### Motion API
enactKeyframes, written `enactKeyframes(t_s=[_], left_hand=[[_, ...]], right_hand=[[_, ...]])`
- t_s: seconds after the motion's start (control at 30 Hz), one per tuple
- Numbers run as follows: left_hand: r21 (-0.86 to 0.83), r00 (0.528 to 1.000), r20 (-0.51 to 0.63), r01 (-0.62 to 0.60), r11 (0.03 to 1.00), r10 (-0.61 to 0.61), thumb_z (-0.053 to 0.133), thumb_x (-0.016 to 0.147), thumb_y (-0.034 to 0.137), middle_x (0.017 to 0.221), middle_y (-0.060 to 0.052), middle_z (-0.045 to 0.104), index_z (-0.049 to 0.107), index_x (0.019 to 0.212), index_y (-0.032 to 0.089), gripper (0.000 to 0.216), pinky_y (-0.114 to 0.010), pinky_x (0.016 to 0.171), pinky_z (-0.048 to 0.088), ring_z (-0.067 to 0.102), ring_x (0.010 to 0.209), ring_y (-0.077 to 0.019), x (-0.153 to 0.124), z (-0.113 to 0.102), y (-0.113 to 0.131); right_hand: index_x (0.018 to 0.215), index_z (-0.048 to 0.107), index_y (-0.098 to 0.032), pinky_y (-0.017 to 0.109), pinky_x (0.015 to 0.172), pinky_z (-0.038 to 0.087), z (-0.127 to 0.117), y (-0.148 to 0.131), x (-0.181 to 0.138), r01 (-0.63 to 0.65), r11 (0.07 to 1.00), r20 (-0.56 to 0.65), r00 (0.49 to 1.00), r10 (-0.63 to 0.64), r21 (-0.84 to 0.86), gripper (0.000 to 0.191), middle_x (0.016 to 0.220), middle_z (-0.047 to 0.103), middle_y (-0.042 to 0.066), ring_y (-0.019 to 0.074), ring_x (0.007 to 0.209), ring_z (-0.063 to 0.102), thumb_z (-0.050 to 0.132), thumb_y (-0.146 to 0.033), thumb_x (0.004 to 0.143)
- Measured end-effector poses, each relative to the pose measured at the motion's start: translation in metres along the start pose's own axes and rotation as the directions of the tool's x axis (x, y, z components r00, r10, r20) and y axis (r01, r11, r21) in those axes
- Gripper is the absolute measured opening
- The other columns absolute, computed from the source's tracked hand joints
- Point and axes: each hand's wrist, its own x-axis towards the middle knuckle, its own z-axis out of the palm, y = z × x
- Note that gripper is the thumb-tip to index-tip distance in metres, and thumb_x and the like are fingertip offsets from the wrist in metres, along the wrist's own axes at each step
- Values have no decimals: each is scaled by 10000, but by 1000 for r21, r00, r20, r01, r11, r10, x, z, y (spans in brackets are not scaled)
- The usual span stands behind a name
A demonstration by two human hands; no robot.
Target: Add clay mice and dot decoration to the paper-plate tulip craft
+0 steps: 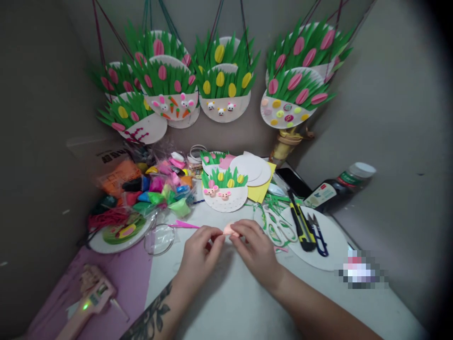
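Note:
Over the white table, a small peach lump of modelling clay [230, 230] sits between the fingertips of both hands. My right hand [255, 249] pinches it from the right, thumb below and fingers over the top. From the left, the thumb and forefinger of my left hand [202, 249] close on its left edge; that contact is partly hidden. Just beyond my hands stands a paper-plate pocket [226, 202] with green paper grass, yellow and pink tulips and two peach animal faces with pink ears. A pink tool [187, 225] lies beside my left hand.
Bags of coloured clay [155, 184] pile up at back left. A glue gun [92, 297] with a green light rests on a purple mat [132, 278]. White scissors [278, 229], a utility knife [302, 229] and thread snips [318, 236] lie right. A dark bottle [331, 191] stands behind.

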Motion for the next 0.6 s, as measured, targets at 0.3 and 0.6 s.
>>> enactKeyframes(t_s=[0.3,0.6], left_hand=[[23,991,12,-132,991,132,555,857,268,1204,-105,601,554,1146,192,299,-360,953,438,536,1136,-213,2,-1,-9],[-209,995,44,97,973,-90,596,852,354,925,-25,678,626,975,196,203,-230,681,473,619,811,-138,3,1,-5]], right_hand=[[957,584,-224,309,716,553,0,-7,7,-317,841,47,943,330,439,132,916,656,53,180,823,647,627,-273,842],[930,600,-218,291,701,510,0,0,7,-301,878,50,951,305,372,93,884,640,36,164,802,610,607,-275,856]])
